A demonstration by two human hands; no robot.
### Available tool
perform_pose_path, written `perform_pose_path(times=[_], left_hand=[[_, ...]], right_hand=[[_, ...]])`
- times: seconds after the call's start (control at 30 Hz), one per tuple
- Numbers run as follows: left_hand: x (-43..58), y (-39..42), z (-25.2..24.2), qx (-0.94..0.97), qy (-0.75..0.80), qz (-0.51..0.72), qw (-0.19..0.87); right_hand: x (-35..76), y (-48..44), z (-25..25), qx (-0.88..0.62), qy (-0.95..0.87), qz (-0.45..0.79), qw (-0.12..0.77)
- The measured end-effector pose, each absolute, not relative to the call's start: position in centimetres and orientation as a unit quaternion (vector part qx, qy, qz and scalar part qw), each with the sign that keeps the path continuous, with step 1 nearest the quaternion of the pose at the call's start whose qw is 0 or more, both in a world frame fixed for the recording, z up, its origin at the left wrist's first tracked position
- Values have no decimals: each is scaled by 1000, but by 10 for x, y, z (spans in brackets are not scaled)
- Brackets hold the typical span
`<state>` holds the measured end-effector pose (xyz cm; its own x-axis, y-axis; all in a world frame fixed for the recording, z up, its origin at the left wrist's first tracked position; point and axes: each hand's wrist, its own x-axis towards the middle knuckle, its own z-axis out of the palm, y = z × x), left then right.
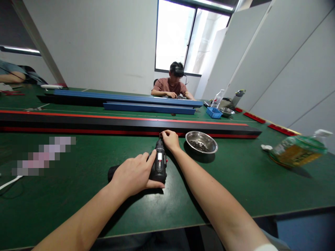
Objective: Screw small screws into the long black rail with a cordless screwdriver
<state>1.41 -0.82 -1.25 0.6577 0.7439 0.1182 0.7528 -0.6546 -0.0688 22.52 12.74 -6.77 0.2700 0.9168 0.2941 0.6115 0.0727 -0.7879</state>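
Note:
A black cordless drill [159,164] lies on its side on the table, its bit pointing at the long black and red bar [125,124]. My left hand [133,172] is wrapped around the drill, thumb and fingers over its body. Close to the bit's tip, my right hand [170,139] is pinched against the bar's near side. Whatever is between those fingertips is hidden or too small to name. Just right of that hand stands a metal bowl [201,142] with many small dark screws in it.
The green table [225,188] also bears blue bars [149,108], a blue basket [214,112], a clear bottle [217,98] and a large labelled plastic jug [299,151] on the right. Across it sits a co-worker [167,86]. Another person's arm [12,76] shows far left.

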Motion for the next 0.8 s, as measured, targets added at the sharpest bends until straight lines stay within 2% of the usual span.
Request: perform_pose_path(times=[0.27, 0.53, 0.67, 0.8], left_hand=[[14, -7, -14, -908, -414, -39, 50], [9, -16, -11, -908, -415, -43, 47], [7, -18, -9, -907, -418, -43, 32], [8, -18, -8, -905, -423, -37, 22]], right_hand=[[223, 122, -64, -660, -590, 147, 442], [230, 90, -36, -598, -656, -1, 461], [278, 66, -9, -637, -647, -38, 418], [334, 51, -1, -742, -580, -6, 337]])
